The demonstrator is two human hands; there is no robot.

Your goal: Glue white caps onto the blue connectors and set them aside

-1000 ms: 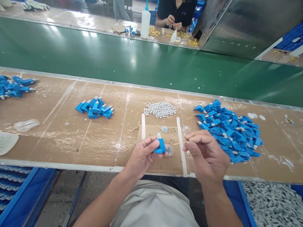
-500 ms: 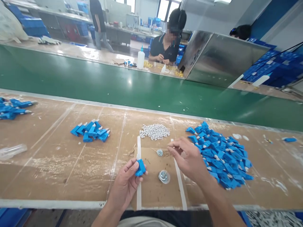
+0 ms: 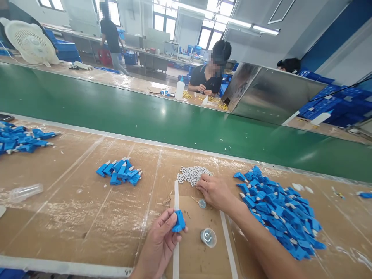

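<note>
Between the thumb and fingers of my left hand (image 3: 166,239) is a blue plastic piece (image 3: 179,221), held above a cardboard sheet (image 3: 192,255). My right hand (image 3: 213,190) reaches the near right edge of a pile of small grey-white parts (image 3: 190,174); its fingers are pinched together, and whatever is between the tips is hidden. Just below that hand lies a small clear dish (image 3: 202,203) with a thin stick. A round clear cup (image 3: 208,237) of liquid stands nearer to me.
A large heap of blue pieces (image 3: 279,209) covers the right side. Smaller blue piles (image 3: 120,170) lie to the left, with a clear plastic tube (image 3: 26,192). Beyond the green belt (image 3: 145,112), a person (image 3: 206,77) works at a bench.
My right hand has moved from above the cardboard to the grey-white pile, its fingers closing together. My left hand still holds the blue piece. The camera view has tilted up.
</note>
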